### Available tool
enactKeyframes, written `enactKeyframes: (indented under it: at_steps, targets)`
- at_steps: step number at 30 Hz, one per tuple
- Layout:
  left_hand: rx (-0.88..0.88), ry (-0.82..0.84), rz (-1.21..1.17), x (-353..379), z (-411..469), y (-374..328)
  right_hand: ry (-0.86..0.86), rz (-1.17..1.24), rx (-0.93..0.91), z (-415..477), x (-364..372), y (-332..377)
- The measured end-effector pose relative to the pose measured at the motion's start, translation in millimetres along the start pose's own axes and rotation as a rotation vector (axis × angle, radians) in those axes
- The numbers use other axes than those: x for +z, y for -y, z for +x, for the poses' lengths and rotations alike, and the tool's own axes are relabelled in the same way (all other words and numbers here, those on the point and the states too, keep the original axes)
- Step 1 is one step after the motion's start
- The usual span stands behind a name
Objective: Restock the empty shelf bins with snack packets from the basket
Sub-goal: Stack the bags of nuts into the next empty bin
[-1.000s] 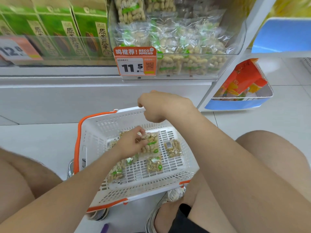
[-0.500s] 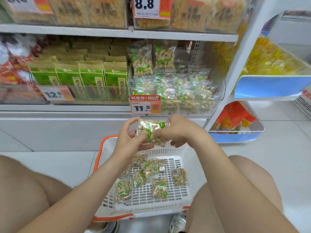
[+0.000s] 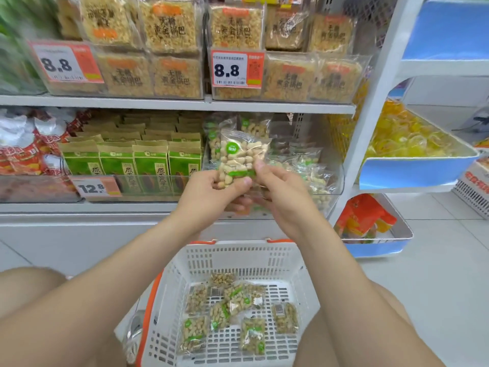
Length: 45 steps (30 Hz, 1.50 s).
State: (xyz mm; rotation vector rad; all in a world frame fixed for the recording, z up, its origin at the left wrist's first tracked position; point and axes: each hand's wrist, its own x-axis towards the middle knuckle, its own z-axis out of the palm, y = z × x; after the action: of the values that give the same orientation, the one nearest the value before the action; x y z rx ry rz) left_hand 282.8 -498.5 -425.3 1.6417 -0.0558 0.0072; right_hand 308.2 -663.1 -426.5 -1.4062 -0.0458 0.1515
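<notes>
A clear peanut packet [image 3: 239, 157] with a green label stands upright in front of the lower shelf's clear bin [image 3: 328, 181]. My left hand [image 3: 211, 190] grips its lower left part, thumb on the front. My right hand [image 3: 275, 188] pinches its lower right edge. The bin behind holds more of the same packets. Below, a white basket [image 3: 238, 255] with orange handles sits on the floor between my knees, with several peanut packets [image 3: 230, 313] lying in it.
Green boxed packs [image 3: 148, 165] fill the bin to the left, with red bags [image 3: 23, 147] further left. Rice-crisp packs [image 3: 172, 27] line the upper shelf. A blue side rack holds yellow sweets [image 3: 399, 136] and orange bags [image 3: 365, 215] to the right.
My left hand lifted a peanut packet out of the basket. Both hands now hold it and have raised it from above the basket to the level of the lower shelf bin.
</notes>
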Motion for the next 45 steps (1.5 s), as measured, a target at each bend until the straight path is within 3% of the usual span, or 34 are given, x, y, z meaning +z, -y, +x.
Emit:
enactKeyframes:
  at_steps: [3,6,10,16,23,30,34,40,45]
  targets:
    - [0.031,0.065,0.459,-0.7,23.3,-18.4,-0.082,-0.265,-0.164,19.6,4.6,-3.0]
    - [0.164,-0.079,0.893,-1.4,44.6,-25.2,-0.281,-0.424,-0.224,44.3,-0.5,-1.2]
    - [0.288,-0.119,1.086,-9.7,72.4,-13.0,-0.520,-0.626,-0.274,70.8,-18.1,0.9]
    - [0.322,0.000,1.293,-22.3,100.0,5.3,-0.583,-0.751,-0.357,111.8,-21.0,-2.6]
    - [0.372,0.048,1.355,-20.0,114.9,20.6,-0.600,-0.729,-0.371,148.5,-11.3,-8.1]
    - [0.296,0.078,1.478,-12.0,117.3,24.1,-0.606,-0.681,-0.359,163.0,-7.6,-7.4]
    - [0.284,0.089,1.482,-11.2,117.7,23.8,-0.542,-0.858,-0.312,163.0,-6.2,-8.0]
    - [0.295,0.101,1.466,-13.1,115.8,23.4,-0.534,-0.900,-0.265,160.6,-17.4,-8.1]
    - [0.314,0.092,1.388,-13.7,106.1,19.6,-0.663,-1.138,-0.343,139.4,-15.4,-6.5]
